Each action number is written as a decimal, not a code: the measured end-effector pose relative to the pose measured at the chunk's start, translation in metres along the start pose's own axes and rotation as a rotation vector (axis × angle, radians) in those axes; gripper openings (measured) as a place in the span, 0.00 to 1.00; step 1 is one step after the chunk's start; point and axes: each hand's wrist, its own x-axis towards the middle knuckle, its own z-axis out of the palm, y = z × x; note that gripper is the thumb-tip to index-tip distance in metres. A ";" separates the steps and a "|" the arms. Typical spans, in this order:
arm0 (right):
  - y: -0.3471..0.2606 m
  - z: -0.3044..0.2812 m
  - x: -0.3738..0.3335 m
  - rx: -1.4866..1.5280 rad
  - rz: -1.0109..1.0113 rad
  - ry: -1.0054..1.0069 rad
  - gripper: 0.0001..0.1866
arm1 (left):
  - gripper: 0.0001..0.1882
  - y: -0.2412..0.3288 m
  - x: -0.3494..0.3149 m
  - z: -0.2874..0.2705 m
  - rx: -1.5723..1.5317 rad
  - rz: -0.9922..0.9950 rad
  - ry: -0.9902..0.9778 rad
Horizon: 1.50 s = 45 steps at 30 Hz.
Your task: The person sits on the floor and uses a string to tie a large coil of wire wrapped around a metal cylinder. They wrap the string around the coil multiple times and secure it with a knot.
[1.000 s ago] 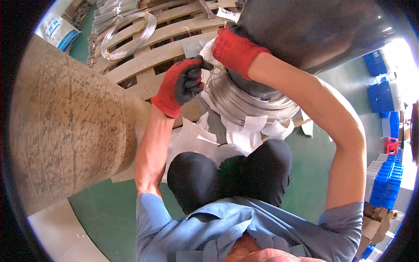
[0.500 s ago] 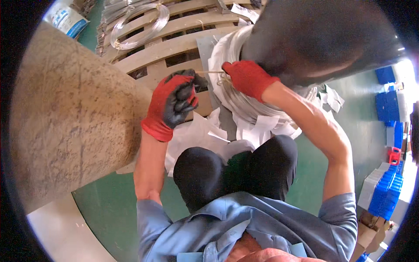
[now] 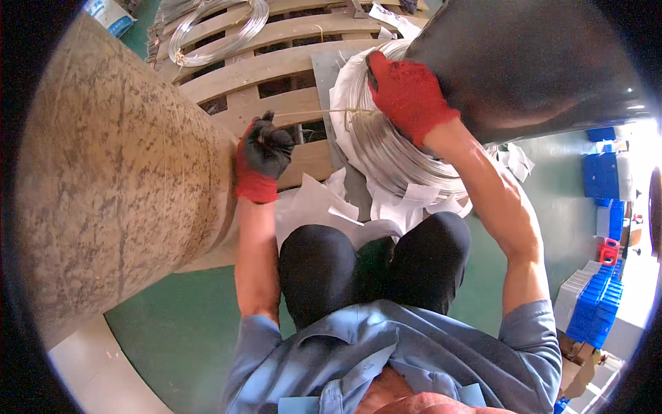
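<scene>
Left hand (image 3: 264, 155), gloved red and black, gripped a thin tan cord (image 3: 310, 112) that ran straight to a thick coil of silvery wire (image 3: 407, 162). Right hand (image 3: 412, 96), likewise gloved, was over the coil; a slimmer wire ring (image 3: 200, 59) lay on the wooden pallet (image 3: 262, 76).

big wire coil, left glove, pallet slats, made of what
Big wire coil: probably bare metal, by its bright silvery sheen. Left glove: seemingly knit fabric, by its matte red cuff; the dark finger coating may be rubber. Pallet slats: wood, apparently unpainted, by their tan colour.
</scene>
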 end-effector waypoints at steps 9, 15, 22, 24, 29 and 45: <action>0.025 0.058 -0.003 0.744 -0.043 0.076 0.12 | 0.09 -0.015 0.033 -0.035 -0.188 -0.138 0.014; 0.019 0.057 0.000 1.046 0.141 -0.100 0.11 | 0.09 -0.011 0.036 -0.035 -0.189 -0.139 -0.045; -0.009 0.046 0.002 -0.030 -0.550 -0.572 0.13 | 0.10 0.003 0.060 -0.065 -0.283 -0.168 0.010; 0.004 0.046 -0.015 -0.153 -0.507 -0.682 0.12 | 0.11 -0.005 0.054 -0.083 -0.315 -0.165 -0.114; 0.006 0.055 -0.020 -0.019 -0.314 -0.581 0.14 | 0.17 -0.007 0.062 -0.080 -0.538 -0.235 0.175; 0.002 0.075 -0.022 -0.065 -0.134 -0.440 0.10 | 0.15 -0.059 -0.009 -0.018 1.406 0.722 0.422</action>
